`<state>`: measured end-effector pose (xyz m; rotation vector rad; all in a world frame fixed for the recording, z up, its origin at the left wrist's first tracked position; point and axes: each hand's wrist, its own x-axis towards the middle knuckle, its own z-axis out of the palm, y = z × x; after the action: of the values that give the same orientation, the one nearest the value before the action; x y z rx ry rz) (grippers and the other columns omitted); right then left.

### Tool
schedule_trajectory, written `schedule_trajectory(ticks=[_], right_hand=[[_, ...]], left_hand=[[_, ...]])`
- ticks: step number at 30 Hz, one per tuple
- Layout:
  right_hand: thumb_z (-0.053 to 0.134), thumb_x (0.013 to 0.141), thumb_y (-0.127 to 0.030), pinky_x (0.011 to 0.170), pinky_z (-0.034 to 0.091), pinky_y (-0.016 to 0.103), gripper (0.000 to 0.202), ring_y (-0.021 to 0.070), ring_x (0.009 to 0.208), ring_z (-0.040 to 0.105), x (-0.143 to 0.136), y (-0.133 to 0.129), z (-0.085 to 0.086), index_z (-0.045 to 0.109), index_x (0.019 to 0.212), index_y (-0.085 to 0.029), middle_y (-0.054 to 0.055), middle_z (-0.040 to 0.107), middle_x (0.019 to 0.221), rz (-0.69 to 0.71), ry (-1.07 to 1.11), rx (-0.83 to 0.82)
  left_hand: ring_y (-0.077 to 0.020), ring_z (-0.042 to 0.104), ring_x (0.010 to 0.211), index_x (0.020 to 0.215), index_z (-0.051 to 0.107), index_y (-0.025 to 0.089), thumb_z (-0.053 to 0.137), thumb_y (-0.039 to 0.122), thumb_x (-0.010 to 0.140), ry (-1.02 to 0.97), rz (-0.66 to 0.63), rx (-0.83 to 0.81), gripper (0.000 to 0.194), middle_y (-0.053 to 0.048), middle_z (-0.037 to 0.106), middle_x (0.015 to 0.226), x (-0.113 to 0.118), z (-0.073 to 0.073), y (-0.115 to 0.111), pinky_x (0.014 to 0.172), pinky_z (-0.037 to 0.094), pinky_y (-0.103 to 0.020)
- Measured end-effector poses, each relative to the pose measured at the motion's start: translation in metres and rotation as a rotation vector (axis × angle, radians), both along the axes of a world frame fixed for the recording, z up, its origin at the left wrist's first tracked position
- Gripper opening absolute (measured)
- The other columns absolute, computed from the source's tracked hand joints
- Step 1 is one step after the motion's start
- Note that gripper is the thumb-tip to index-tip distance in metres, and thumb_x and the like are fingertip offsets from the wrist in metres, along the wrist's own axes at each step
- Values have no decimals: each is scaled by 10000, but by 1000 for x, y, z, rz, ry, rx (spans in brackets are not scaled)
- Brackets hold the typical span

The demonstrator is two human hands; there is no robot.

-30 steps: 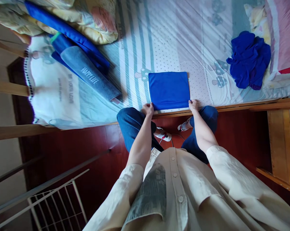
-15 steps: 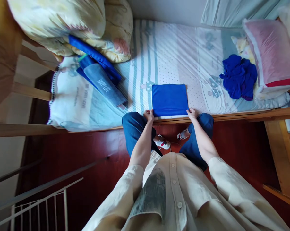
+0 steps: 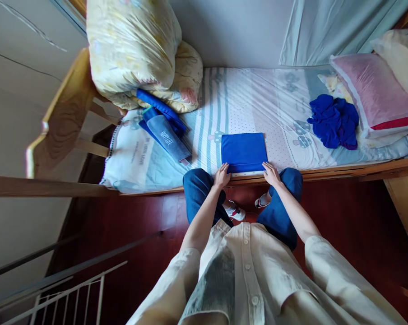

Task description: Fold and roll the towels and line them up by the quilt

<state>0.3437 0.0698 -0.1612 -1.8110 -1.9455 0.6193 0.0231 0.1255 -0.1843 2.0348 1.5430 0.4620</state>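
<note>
A blue folded cloth (image 3: 243, 151) lies flat as a neat rectangle near the front edge of the bed. At its near left corner rests my left hand (image 3: 222, 175), fingers stretched out along the cloth's edge. My right hand (image 3: 271, 172) is at the near right corner, its fingers also extended and touching the cloth. Neither hand grips it. Off to the right, a crumpled blue cloth (image 3: 334, 121) sits in a heap. On the left lie a folded grey-blue towel (image 3: 166, 137) with white lettering and several folded blue cloths (image 3: 161, 106).
A patterned sheet covers the bed (image 3: 281, 104). A bulky yellow quilt (image 3: 132, 45) is piled at the left end, and a pink pillow (image 3: 376, 90) at the right. The wooden bed rail (image 3: 329, 174) runs in front of my knees. A white metal rack (image 3: 68, 293) stands lower left.
Both hands have gone from pinching the near corners of the folded cloth to lying on them with straightened fingers. The view has shifted, showing more of the wall and headboard.
</note>
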Motion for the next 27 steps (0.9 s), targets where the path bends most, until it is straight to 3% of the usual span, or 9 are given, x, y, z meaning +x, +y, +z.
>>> schedule_trajectory(ticks=[4,8,12,18,23,27], right_hand=[[553,929,-84,1291,385,509,567,278,1497,509,-3,3,-8,611,1490,-137,153,571,1560,-5,-29,-60],[531,925,-51,1283,409,484,568,257,1478,534,-2,10,-14,627,1474,-157,136,595,1541,-44,-32,-93],[542,891,-10,1271,422,470,580,241,1438,571,-3,16,-17,655,1433,-184,111,631,1510,-97,-40,-100],[527,861,8,1233,458,473,532,258,1358,629,-3,20,-21,733,1313,-183,110,703,1412,-167,18,-61],[584,873,-71,1239,460,466,416,284,1299,669,4,18,-10,793,1212,-189,103,746,1328,-182,126,-44],[559,844,-45,1203,496,438,424,263,1248,688,5,10,2,798,1161,-196,95,768,1256,-168,113,-45]], left_hand=[[-307,504,1484,1460,593,98,543,74,820,109,0,-53,642,-176,588,1532,-4,-8,-1,1259,398,-459],[-296,516,1473,1450,588,85,506,67,860,198,-17,-61,596,-194,577,1539,-6,-9,1,1229,421,-429],[-320,490,1485,1434,573,81,418,70,938,258,-67,-56,520,-235,549,1549,-4,-12,3,1191,421,-488],[-314,535,1435,1302,625,159,404,109,986,91,11,-93,389,-215,637,1447,-6,-21,7,1192,375,-509],[-309,624,1294,1066,670,195,480,235,998,-75,69,-90,205,-178,735,1236,-9,-11,7,1150,419,-453],[-323,693,1103,913,688,205,539,244,945,-48,111,-110,157,-157,757,976,-8,6,-3,1069,483,-434]])
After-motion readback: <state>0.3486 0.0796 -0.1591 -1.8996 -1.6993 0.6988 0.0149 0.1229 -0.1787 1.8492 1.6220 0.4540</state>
